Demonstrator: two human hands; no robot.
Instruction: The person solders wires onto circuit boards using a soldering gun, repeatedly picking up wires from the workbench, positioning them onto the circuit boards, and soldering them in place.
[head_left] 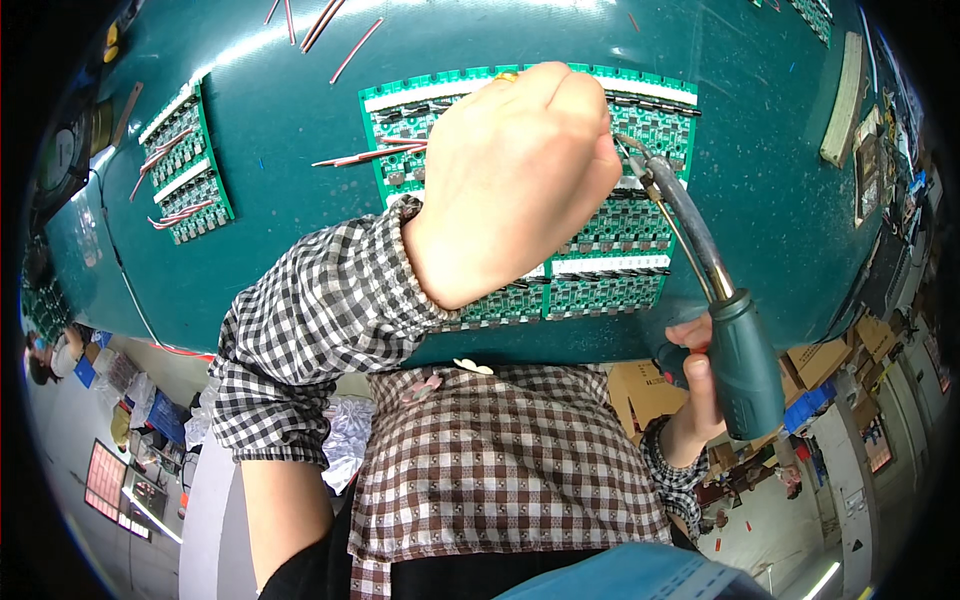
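Observation:
My left hand (520, 170) is closed above a panel of green circuit boards (612, 292), its knuckles up. Its fingertips are hidden, so what they pinch cannot be made out. A few red and white wires (375, 153) stick out to the left from beneath it. In my right hand (697, 385) is a soldering iron (745, 370) with a dark green handle, closed fingers at its lower part. The bent metal tip and a thin side tube reach up to the panel's right part, close to my left fingers.
On the left of the green table mat (290, 130) lies a smaller circuit board panel (190, 165) with wires on it. Loose red and white wires (355, 50) are scattered at the far side. A pale wooden strip (843, 100) lies far right. Cardboard boxes (640, 395) stand below the table edge.

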